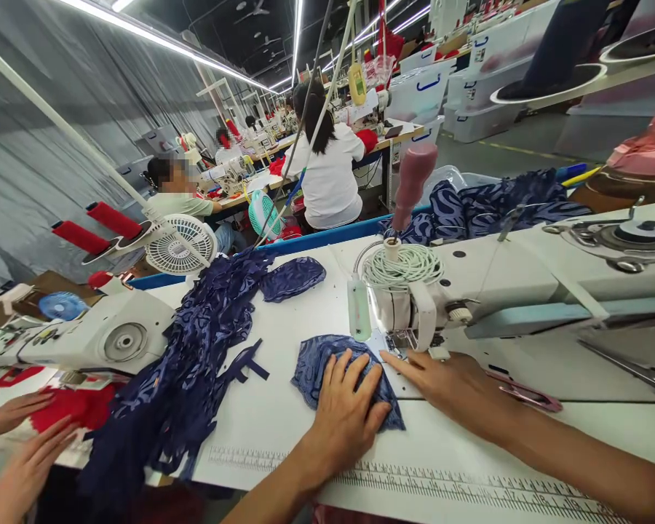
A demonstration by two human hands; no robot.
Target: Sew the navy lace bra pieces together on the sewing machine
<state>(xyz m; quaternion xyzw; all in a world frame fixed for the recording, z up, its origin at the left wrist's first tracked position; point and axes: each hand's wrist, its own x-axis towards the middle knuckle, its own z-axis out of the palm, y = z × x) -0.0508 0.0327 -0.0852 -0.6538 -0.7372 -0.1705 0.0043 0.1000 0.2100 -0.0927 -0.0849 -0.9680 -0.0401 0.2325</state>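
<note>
My left hand lies flat with spread fingers on a dark blue patterned fabric piece, shaped like a cup. Beside the needle area of the white sewing machine, my right hand stretches its index finger toward the fabric's right edge. Its other fingers are partly hidden by the machine head. Just above the fabric sits the presser foot. Further back on the table rests another dark blue cup-shaped piece. A long heap of navy fabric pieces runs down the left side.
Pink-handled thread snips lie right of my hand. A ruler strip marks the table's front edge. At left, a co-worker's hands press red fabric beside another machine. More navy fabric is piled behind my machine.
</note>
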